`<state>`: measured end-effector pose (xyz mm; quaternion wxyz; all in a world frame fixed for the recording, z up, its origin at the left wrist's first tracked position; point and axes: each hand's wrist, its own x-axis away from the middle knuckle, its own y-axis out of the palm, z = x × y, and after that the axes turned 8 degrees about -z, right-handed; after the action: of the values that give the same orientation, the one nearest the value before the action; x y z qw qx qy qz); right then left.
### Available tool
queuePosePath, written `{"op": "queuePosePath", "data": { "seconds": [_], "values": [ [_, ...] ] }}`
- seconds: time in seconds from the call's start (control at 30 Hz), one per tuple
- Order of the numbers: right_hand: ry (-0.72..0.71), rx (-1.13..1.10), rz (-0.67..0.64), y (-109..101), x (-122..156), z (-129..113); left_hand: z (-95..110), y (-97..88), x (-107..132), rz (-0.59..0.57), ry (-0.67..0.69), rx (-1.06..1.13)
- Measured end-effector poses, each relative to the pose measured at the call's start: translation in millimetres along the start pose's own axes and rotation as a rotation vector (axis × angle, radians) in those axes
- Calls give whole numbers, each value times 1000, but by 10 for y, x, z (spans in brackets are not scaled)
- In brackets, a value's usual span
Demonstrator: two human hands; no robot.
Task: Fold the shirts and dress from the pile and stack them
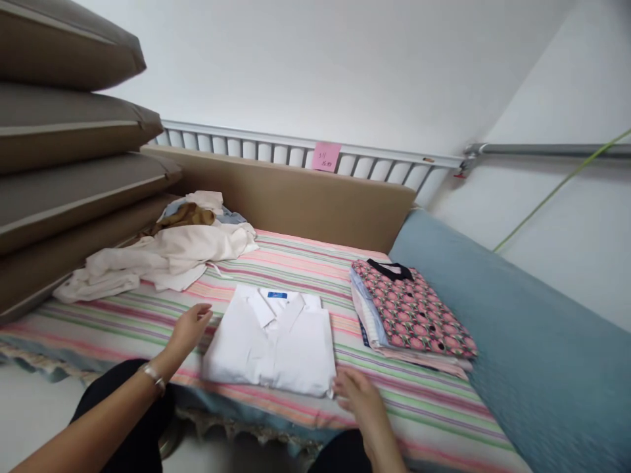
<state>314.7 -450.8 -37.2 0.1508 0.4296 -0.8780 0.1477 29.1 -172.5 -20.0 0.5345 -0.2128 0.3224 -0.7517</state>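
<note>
A white collared shirt [271, 348], folded into a rough rectangle, lies flat in front of me with its collar away from me and a blue label inside the neck. My left hand [191, 325] hovers just left of the shirt, apart from it, fingers loosely bent and holding nothing. At the shirt's near right corner is my right hand [357, 392], its fingers apart and slightly curled; whether the fingertips touch the fabric I cannot tell. Both lie over a striped sheet [296, 266].
To the right sits a stack of folded clothes, a pink patterned garment [414, 305] on top. Loose white clothes [167, 253] lie crumpled at back left. Brown cushions [73, 138] are piled on the left. A brown board [296, 197] stands before the radiator [251, 150]; blue padding [493, 302] borders the right.
</note>
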Motion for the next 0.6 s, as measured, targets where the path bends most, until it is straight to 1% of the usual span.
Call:
{"op": "queuePosePath", "data": {
  "seconds": [0.03,0.1,0.13,0.2,0.27,0.37,0.5,0.6],
  "values": [
    [-59,111,39,-37,-140,-88,-100,4,73,-10,-53,100],
    [-151,331,57,-51,-402,-265,-181,40,163,-57,-134,281],
    [-182,422,57,-32,-515,-346,-168,67,183,-83,-157,330],
    [-216,541,53,33,-698,-474,-75,127,176,-109,-175,363],
    [-221,618,39,103,-834,-545,49,183,121,-107,-187,341],
    [-214,697,21,148,-1004,-559,194,254,-12,-91,-228,263],
    [-130,787,-9,97,-1183,-524,303,320,-185,-86,-275,134],
    [-63,872,-62,47,-1220,-551,370,343,-283,-99,-278,35]
  ]
}}
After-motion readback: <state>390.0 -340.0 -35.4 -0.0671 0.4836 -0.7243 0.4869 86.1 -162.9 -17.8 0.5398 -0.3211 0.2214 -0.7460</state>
